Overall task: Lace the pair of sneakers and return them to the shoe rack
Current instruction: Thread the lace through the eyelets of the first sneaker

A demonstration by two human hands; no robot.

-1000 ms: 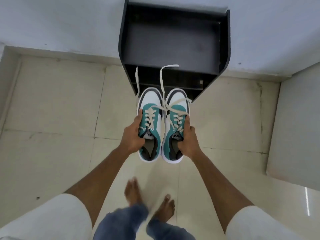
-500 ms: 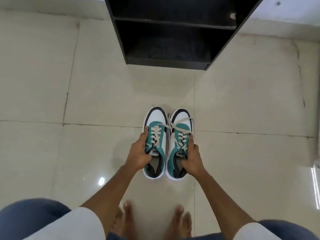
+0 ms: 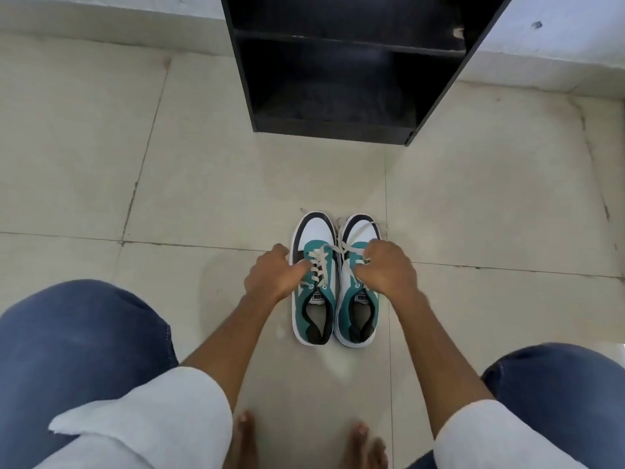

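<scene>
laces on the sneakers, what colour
Off-white laces, against the teal; head view.

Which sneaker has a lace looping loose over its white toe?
The right-hand sneaker, under the right hand. The left-hand sneaker shows a bare white toe.

A person crouches barefoot on a pale tiled floor (image 3: 101, 164), both hands on a pair of teal, white and black sneakers standing side by side. The left hand (image 3: 270, 277) rests on the left sneaker (image 3: 313, 299); the right hand (image 3: 385, 269) pinches laces (image 3: 351, 236) over the right sneaker (image 3: 356, 319). A black shoe rack (image 3: 338, 126) stands ahead.
</scene>
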